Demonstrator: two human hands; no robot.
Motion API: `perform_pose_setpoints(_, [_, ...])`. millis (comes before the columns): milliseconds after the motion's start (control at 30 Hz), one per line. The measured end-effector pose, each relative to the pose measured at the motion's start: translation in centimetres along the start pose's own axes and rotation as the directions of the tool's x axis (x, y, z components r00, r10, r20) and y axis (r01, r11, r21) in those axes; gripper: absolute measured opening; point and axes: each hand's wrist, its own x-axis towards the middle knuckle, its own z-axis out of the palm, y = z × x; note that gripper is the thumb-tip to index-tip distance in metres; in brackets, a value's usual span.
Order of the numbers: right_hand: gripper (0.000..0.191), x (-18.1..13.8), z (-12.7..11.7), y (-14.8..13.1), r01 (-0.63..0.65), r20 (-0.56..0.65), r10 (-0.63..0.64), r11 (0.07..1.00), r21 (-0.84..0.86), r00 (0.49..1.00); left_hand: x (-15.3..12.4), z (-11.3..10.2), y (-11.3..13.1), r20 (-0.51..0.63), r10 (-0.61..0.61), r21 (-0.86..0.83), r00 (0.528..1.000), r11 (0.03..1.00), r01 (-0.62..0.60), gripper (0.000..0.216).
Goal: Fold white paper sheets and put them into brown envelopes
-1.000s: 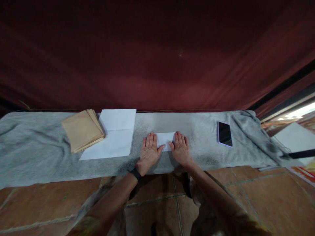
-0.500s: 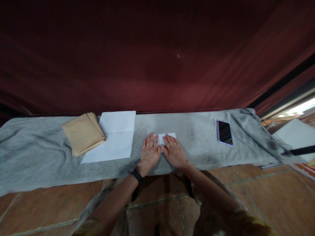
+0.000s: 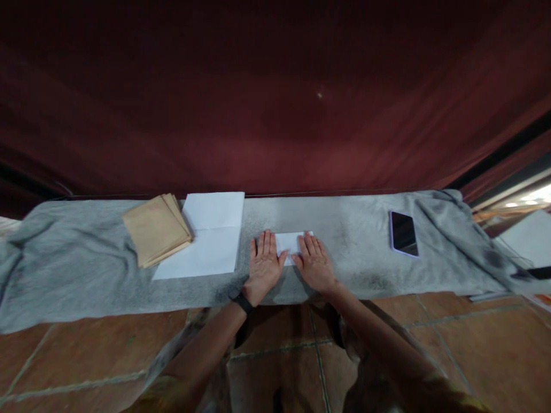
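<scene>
A small folded piece of white paper (image 3: pixel 289 242) lies on the grey cloth (image 3: pixel 353 229) in front of me. My left hand (image 3: pixel 264 265), with a dark band on its wrist, rests flat over the paper's left end. Over the right end lies my right hand (image 3: pixel 315 263), palm down with fingers extended. Both thumbs point inward at the paper's near part, a short gap between them. The palms hide the paper's two ends.
To the left are large white sheets (image 3: pixel 215 246) with a crease across them, partly under a stack of brown paper envelopes (image 3: pixel 157 229). A phone (image 3: pixel 403 233) lies at the right. A dark red fabric (image 3: pixel 275 126) rises behind; tiled floor (image 3: pixel 86 355) shows below.
My hands have slid apart along the folded paper, so more of its middle shows and the thumbs no longer meet. The whole view has shifted slightly.
</scene>
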Motion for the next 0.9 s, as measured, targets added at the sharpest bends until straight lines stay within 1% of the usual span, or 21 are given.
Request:
perform_pose_setpoints(133, [0.063,0.0,0.1,0.0,0.004,-0.001,-0.004,1.0,-0.008,1.0,0.0,0.0,-0.4,0.004,0.055,-0.011,0.998,0.998,-0.055,0.065])
perform_pose_setpoints(333, [0.063,0.0,0.2,0.0,0.002,0.005,-0.002,1.0,-0.025,1.0,-0.7,-0.4,-0.7,0.008,0.196,-0.03,0.981,0.98,-0.195,0.063])
perform_pose_setpoints(433, [0.062,0.0,0.3,0.0,-0.001,-0.005,0.001,1.0,-0.026,1.0,-1.7,-0.5,-0.4,-0.017,0.263,-0.044,0.965,0.964,-0.264,0.063])
perform_pose_setpoints(600, [0.057,-0.1,0.4,0.2,0.031,0.0,-0.031,0.999,-0.007,1.0,-3.7,-0.6,1.0,-0.039,0.372,-0.101,0.928,0.922,-0.374,0.062])
perform_pose_setpoints(667, [0.056,0.0,0.2,0.5,0.033,0.009,-0.033,0.999,0.011,0.999,-4.1,-0.8,1.5,-0.049,0.386,-0.116,0.921,0.914,-0.389,0.06])
perform_pose_setpoints(733, [0.053,0.3,-0.2,0.9,0.029,0.026,-0.03,0.999,0.029,0.999,-4.1,-1.1,1.8,-0.065,0.373,-0.131,0.926,0.916,-0.379,0.057])
perform_pose_setpoints(800, [0.049,0.8,-0.8,1.2,0.023,0.05,-0.026,0.999,0.044,0.998,-3.6,-1.4,2.0,-0.067,0.344,-0.143,0.937,0.926,-0.35,0.053])
perform_pose_setpoints(900, [0.047,1.5,-1.7,1.2,0.004,0.077,-0.01,0.997,0.078,0.997,-2.6,-1.7,2.3,-0.033,0.3,-0.144,0.953,0.942,-0.302,0.047])
